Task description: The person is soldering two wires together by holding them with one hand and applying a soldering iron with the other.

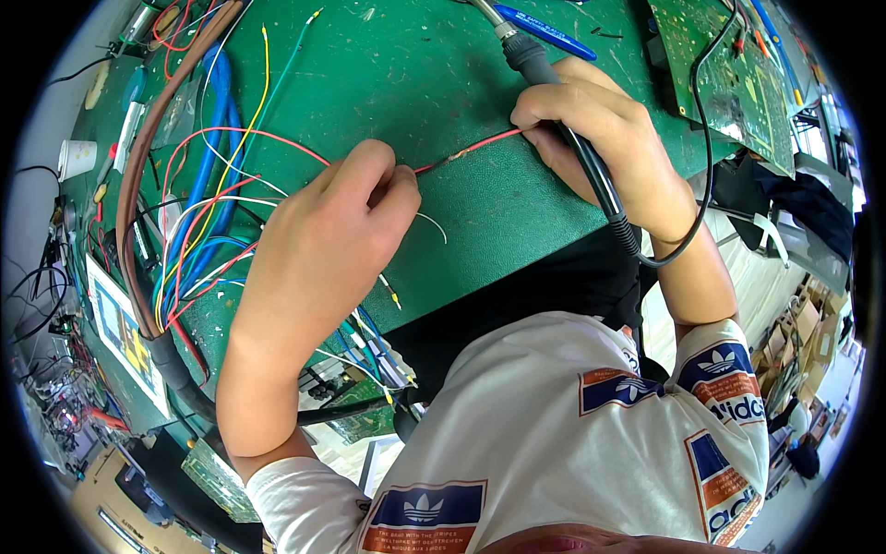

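— Where is the red wire (471, 148) seen in relation to the hands?

— It is stretched across the green mat (406, 83) between them. One end is pinched at the fingertips of the left hand (323, 240), and the other end is run up under the fingers of the right hand (600, 138). A darker spot is seen about midway along the wire, possibly a bare joint, though it is too small to be told for certain.

— How is the left hand held?

— It is curled nearly closed, thumb and forefinger pressed together on the wire. A thin white wire (434, 224) is seen curving out just beside those fingertips; whether it is also gripped cannot be told.

— And the right hand?

— It is wrapped around the dark handle of a soldering iron (544, 69), which is held like a pen. The metal end of the iron is pointed away, toward the top edge, and its black cord (678, 249) is looped down past the wrist. The red wire is touched by the same fingers.

— What else is laid nearby?

— A tangle of coloured wires (198, 222) is spread on the mat to the left, a blue-handled tool (544, 32) is laid just beyond the iron, and a green circuit board (729, 83) is set at the far right.
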The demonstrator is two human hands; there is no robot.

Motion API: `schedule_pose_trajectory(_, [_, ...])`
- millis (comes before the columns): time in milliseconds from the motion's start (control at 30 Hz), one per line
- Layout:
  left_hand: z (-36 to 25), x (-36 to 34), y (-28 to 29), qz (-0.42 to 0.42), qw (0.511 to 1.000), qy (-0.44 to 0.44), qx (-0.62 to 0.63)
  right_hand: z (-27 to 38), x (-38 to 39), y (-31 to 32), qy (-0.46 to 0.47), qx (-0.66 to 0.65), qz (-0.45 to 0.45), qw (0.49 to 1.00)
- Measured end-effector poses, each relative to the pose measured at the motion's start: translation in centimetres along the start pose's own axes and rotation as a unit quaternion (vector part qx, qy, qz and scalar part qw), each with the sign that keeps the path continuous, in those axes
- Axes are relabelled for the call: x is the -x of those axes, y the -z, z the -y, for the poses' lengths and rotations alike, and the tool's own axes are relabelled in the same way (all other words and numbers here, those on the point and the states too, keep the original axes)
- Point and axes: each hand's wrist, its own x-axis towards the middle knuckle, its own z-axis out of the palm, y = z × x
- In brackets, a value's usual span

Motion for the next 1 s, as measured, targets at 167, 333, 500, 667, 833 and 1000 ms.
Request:
schedule_pose_trajectory(167, [0.7, 0.4, -0.3, -0.003, 0.989, 0.021, 0.144, 0.2, -0.1, 0.1, -0.001, 0.002, -0.012, 1.000])
schedule_pose_trajectory(333, [1.5, 0.0, 0.1, 0.004, 0.965, 0.040, 0.258, 0.8, 0.4, 0.2, -0.035, -0.008, -0.014, 0.999])
schedule_pose_trajectory(500, [2.2, -0.4, -0.3, 0.011, 0.954, 0.070, 0.292, 1.2, 1.0, 0.2, -0.045, -0.009, -0.021, 0.999])
schedule_pose_trajectory(667, [2.3, -0.8, 0.2, 0.051, 0.942, 0.105, 0.314, 1.1, 1.3, 0.3, -0.029, 0.015, -0.026, 0.999])
schedule_pose_trajectory(833, [2.2, -0.7, -0.3, 0.037, 0.936, 0.120, 0.329, 0.7, 1.4, 0.4, -0.012, 0.070, -0.034, 0.997])
schedule_pose_trajectory(1000, [2.3, -0.7, -0.1, 0.038, 0.927, 0.126, 0.350, 1.1, 0.9, 1.1, -0.043, 0.031, -0.003, 0.999])
